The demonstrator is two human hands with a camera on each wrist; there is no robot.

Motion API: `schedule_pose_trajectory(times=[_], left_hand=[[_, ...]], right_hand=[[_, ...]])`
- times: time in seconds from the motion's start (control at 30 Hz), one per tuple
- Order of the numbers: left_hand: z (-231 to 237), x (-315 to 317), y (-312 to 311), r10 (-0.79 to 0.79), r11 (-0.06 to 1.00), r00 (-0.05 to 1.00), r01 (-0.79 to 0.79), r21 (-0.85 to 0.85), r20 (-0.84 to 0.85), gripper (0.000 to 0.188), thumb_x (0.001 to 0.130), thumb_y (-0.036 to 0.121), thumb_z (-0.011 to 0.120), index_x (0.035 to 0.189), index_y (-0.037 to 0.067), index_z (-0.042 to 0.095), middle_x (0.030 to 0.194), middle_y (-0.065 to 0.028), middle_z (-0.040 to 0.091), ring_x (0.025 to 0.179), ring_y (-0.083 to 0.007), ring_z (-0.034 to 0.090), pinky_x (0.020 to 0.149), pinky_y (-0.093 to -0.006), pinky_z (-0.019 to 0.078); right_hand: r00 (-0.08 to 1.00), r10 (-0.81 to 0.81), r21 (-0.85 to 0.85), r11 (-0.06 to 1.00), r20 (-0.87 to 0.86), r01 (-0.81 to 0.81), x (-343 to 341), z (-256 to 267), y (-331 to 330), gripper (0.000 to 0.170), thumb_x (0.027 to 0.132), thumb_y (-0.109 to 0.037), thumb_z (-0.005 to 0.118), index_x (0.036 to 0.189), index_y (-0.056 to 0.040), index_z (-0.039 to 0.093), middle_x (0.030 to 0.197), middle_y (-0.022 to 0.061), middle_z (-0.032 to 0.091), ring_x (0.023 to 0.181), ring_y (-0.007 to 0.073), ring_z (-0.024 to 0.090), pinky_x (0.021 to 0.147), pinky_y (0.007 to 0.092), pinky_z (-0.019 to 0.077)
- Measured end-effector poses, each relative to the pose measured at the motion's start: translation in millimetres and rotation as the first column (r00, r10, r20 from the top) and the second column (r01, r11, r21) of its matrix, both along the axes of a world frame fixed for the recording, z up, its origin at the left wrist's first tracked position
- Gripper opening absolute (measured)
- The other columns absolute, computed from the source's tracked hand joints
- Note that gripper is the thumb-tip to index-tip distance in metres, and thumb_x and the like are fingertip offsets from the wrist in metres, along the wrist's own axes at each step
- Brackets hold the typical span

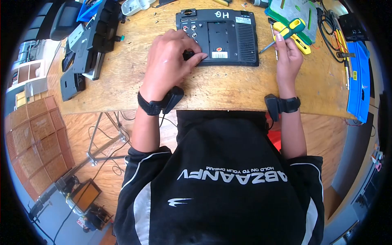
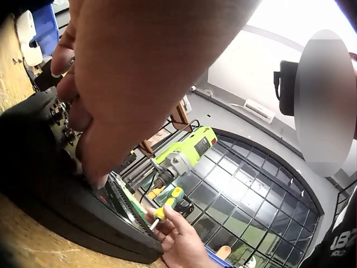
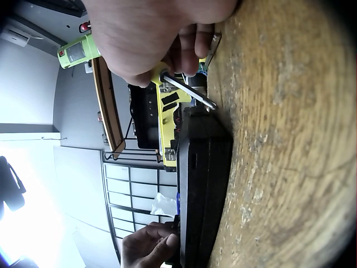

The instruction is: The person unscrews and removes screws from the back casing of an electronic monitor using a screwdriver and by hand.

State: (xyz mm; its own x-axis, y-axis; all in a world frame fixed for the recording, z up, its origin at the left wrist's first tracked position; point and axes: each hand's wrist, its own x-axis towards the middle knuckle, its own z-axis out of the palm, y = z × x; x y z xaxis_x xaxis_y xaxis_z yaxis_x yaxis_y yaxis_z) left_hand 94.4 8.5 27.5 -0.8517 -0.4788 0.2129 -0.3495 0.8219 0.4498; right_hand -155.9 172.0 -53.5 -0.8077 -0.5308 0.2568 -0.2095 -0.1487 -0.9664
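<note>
A flat black monitor (image 1: pixel 234 41) lies with its back up on the bench, "HQ" handwritten in white on it and round metal connectors near one edge. My left hand (image 1: pixel 167 55) bends over the connector side, its thumb tip by the recessed plate in the middle; what its curled fingers hold, if anything, I cannot tell. My right hand (image 1: pixel 289 59) grips a screwdriver (image 1: pixel 295 26) by its yellow and green handle. In the right wrist view the screwdriver shaft (image 3: pixel 189 90) points at the monitor's corner, its tip close over the bench.
Black casings (image 1: pixel 87 49) pile up at the left of the wooden bench (image 1: pixel 228 87). A green-edged tray (image 1: pixel 292 14) and yellow tool (image 1: pixel 300 43) lie beyond the right hand. Cables (image 1: pixel 326 30) and a blue bin (image 1: pixel 359 81) line the right edge.
</note>
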Motion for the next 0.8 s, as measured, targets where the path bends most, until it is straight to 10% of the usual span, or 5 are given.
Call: schedule_pose_trajectory(times=[0.23, 0.3, 0.4, 0.8], left_hand=[[-8.7, 0.4, -30.8, -0.210, 0.973, 0.949, 0.226, 0.043, -0.235, 0.016, 0.076, 0.009, 0.081, 0.092, 0.007, 0.079, 0.088, -0.0090, 0.072, 0.085, -0.0251, 0.065, 0.075, -0.0359, 0.0525], [-9.8, 4.5, -57.2, 0.096, 0.984, 0.976, -0.064, 0.164, -0.196, 0.017, 0.083, 0.008, 0.078, 0.100, 0.007, 0.079, 0.087, -0.0065, 0.074, 0.077, -0.0131, 0.063, 0.072, -0.0282, 0.0493], [-28.1, 11.9, -111.3, 0.314, 0.937, 0.938, -0.332, -0.112, -0.149, 0.024, 0.090, 0.027, 0.077, 0.102, 0.007, 0.079, 0.075, -0.0054, 0.071, 0.057, -0.0135, 0.057, 0.057, -0.0298, 0.0467], [-43.0, 13.0, -136.4, 0.428, 0.903, 0.901, -0.424, -0.063, 0.071, 0.021, 0.084, 0.031, 0.080, 0.096, 0.014, 0.081, 0.084, -0.0059, 0.077, 0.076, -0.0266, 0.073, 0.069, -0.0379, 0.0550]], right_hand=[[1.000, 0.003, 0.010, 1.000, 0.012, -0.004, -0.9, 0.3, 1.3, 0.024, 0.099, -0.016, 0.071, 0.110, 0.0056, 0.073, 0.096, -0.0014, 0.065, 0.082, 0.0030, 0.056, 0.076, 0.0193, 0.0437], [1.000, 0.011, 0.001, 1.000, 0.024, -0.011, -0.4, 1.3, 1.4, 0.024, 0.099, -0.015, 0.071, 0.111, 0.0058, 0.073, 0.097, -0.0012, 0.065, 0.083, 0.0032, 0.056, 0.076, 0.0193, 0.0441], [0.999, 0.023, 0.003, 1.000, 0.030, -0.023, -1.5, 0.0, 2.4, 0.024, 0.100, -0.015, 0.071, 0.111, 0.0058, 0.073, 0.097, -0.0011, 0.065, 0.083, 0.0034, 0.057, 0.077, 0.0193, 0.0445], [1.000, 0.012, 0.013, 1.000, 0.014, -0.012, -0.9, 1.4, 1.6, 0.022, 0.100, -0.016, 0.071, 0.108, 0.0040, 0.074, 0.096, -0.0017, 0.063, 0.082, 0.0028, 0.055, 0.074, 0.0190, 0.0438]])
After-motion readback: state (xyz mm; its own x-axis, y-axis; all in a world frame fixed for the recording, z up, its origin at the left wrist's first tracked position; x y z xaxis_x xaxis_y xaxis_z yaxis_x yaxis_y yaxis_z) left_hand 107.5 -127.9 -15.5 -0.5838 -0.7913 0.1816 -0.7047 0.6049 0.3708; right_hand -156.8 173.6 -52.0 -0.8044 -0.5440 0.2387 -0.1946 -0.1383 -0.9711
